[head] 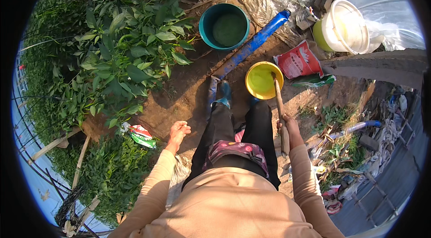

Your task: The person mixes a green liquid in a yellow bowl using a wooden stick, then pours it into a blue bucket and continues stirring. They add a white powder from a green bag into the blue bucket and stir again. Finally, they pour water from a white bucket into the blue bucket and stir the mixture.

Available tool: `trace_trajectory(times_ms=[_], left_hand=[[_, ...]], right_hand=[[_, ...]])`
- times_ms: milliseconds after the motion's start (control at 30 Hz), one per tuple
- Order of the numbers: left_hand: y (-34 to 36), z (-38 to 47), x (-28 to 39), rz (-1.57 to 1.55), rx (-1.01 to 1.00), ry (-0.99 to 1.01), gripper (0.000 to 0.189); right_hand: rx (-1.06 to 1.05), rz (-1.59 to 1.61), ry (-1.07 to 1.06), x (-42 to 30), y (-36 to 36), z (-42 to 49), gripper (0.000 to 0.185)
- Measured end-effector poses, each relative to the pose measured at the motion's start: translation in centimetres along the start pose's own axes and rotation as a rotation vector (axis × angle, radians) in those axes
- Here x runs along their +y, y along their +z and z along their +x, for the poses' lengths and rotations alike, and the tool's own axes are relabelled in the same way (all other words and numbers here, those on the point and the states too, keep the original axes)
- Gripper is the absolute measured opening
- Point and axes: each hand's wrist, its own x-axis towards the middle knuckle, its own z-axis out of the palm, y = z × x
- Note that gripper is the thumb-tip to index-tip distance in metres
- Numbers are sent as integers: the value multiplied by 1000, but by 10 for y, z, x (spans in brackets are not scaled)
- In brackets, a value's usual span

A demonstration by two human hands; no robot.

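My right hand (pixel 290 128) grips a wooden stick (pixel 282 116) whose far end dips into a yellow bucket (pixel 250 91). Inside that bucket is a yellow-green liquid (pixel 262 78); the stick leans on or near its right rim. My left hand (pixel 178 133) hangs free beside my left thigh, fingers partly curled and holding nothing. The yellow bucket stands on the soil just ahead of my boots, one blue boot (pixel 225 92) showing plainly and the other mostly hidden.
A teal bucket (pixel 204 37) stands ahead, beside a blue layflat hose (pixel 266 32). Right of it are a red printed bag (pixel 301 61) and a white bucket (pixel 350 25) by a concrete beam (pixel 377 66). Pepper plants (pixel 124 49) crowd the left, near a torn packet (pixel 143 136).
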Motion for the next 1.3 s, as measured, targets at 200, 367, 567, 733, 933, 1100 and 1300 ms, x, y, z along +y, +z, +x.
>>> trace_trajectory(times_ms=[200, 367, 567, 733, 933, 1100, 1300], left_hand=[[91, -27, 79, -53, -109, 148, 22], [194, -56, 128, -120, -177, 257, 23], [318, -79, 131, 112, -300, 302, 37], [408, -137, 215, 594, -582, 903, 69], [480, -167, 220, 558, -739, 1327, 57], [505, -143, 211, 780, -773, 1457, 37], [455, -77, 226, 526, -729, 1305, 44]], right_hand=[[-138, 284, 335, -25, 10, 14, 21], [-291, 203, 313, -60, -43, 25, 17], [-288, -41, 232, -114, -110, 16, 25], [-338, -10, 468, -153, -159, 43, 27], [-519, -68, 431, -173, -165, 35, 36], [-794, -749, -318, -157, -217, 69, 56], [-397, -1521, -95, -208, -206, 48, 89]])
